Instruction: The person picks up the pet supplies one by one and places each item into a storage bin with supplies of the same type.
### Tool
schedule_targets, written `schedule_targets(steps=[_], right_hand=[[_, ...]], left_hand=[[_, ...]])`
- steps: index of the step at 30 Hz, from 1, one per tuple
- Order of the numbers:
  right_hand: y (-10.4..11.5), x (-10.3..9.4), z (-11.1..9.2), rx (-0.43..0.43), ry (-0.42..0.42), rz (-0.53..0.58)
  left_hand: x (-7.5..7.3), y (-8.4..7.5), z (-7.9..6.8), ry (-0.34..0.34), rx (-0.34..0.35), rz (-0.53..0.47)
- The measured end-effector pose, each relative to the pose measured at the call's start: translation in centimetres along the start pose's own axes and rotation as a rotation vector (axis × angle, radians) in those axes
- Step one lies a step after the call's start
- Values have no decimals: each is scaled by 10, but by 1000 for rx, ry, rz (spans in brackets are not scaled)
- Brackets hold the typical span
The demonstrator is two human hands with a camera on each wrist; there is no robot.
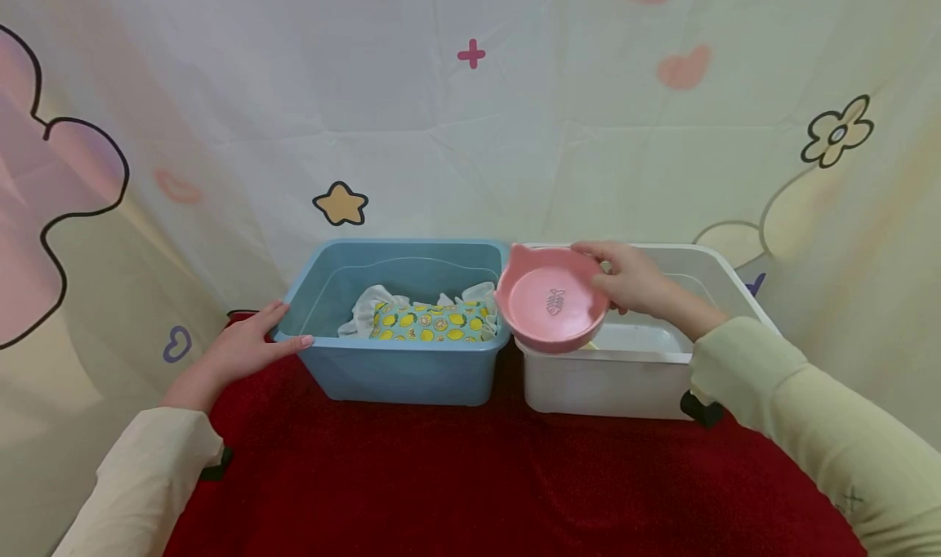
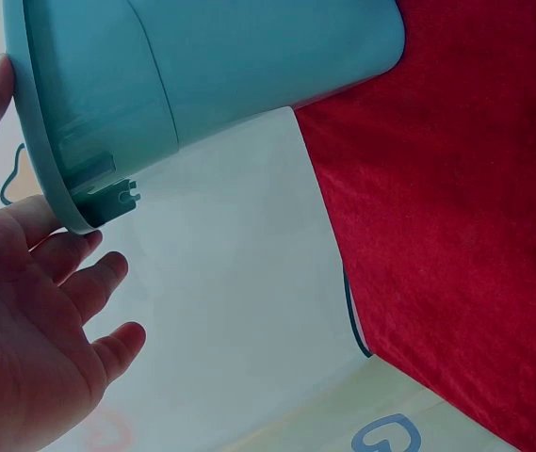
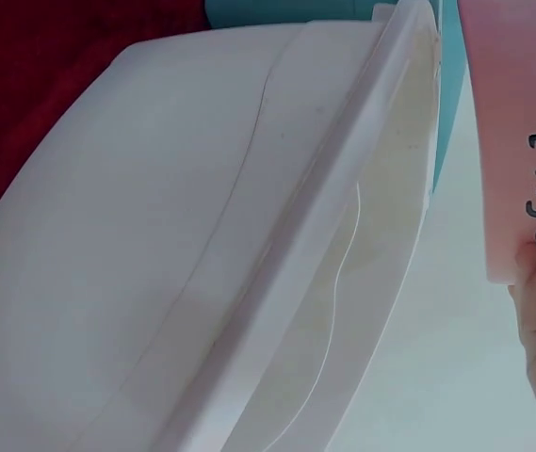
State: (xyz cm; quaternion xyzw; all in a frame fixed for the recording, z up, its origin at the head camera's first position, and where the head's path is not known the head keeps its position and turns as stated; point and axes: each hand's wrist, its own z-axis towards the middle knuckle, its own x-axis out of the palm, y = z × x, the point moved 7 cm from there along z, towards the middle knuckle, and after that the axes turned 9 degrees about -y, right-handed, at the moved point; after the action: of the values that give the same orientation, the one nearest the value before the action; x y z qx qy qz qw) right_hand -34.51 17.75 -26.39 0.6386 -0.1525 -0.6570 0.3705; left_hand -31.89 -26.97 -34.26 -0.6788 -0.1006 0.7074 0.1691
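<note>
A pink cat-eared bowl [image 1: 553,302] with a fish-bone drawing inside is held by my right hand [image 1: 638,281], which pinches its right rim. The bowl hangs tilted over the left end of the white bin [image 1: 603,385]; dark lettering shows on its pink side [image 3: 522,141] in the right wrist view. At the left end of the blue bin [image 1: 404,373], my left hand [image 1: 250,345] rests on the rim with loosely extended fingers, as the left wrist view shows too. Inside the blue bin lies a lemon-print cloth item [image 1: 430,320] with white ruffles.
Both bins stand side by side on a red cloth [image 1: 470,475]. Behind them hangs a pale curtain [image 1: 412,116] printed with hearts, flowers and a star. Something small and yellow [image 1: 590,345] shows inside the white bin, just below the bowl.
</note>
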Motion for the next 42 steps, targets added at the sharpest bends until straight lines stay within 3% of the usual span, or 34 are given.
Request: schedule_targets(steps=[16, 42], right_hand=[[-22, -16, 5, 64, -6, -58], [-32, -34, 25, 70, 40, -179]], left_hand=[[-2, -3, -1, -2, 6, 12], [0, 3, 0, -3, -14, 4]])
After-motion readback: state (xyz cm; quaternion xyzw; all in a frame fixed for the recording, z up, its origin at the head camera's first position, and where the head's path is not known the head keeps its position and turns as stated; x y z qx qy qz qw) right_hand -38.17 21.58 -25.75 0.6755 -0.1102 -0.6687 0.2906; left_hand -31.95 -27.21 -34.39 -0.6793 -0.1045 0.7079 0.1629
